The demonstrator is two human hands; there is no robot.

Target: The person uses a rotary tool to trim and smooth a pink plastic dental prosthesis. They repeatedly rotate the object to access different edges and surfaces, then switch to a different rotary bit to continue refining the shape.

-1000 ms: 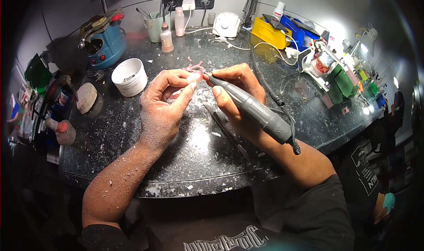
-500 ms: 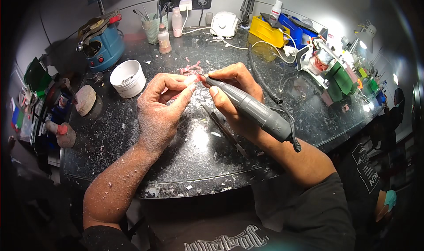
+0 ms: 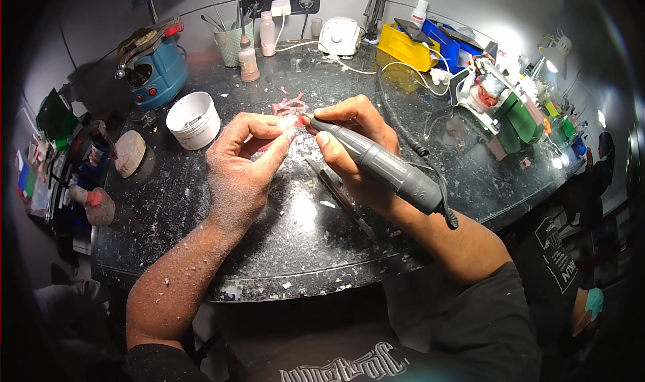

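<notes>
My left hand, dusted with pale powder, pinches a small pink and white piece between thumb and fingers. Dark grey and thick, a rotary handpiece is gripped in my right hand. Its tip points left and meets the pink piece, or comes very near it; the fingers partly hide the spot. Just beyond the fingertips lies a heap of pink scraps. A slim metal tool rests on the dark table between my forearms.
Left of my hand stand a white tub, a blue machine and a plaster block. Bottles and a cup of tools are at the back. A yellow bin and the handpiece's cord are right.
My hands and the handpiece keep almost the same pose, with only a tiny shift. At the far right, a person in the background has moved slightly.
</notes>
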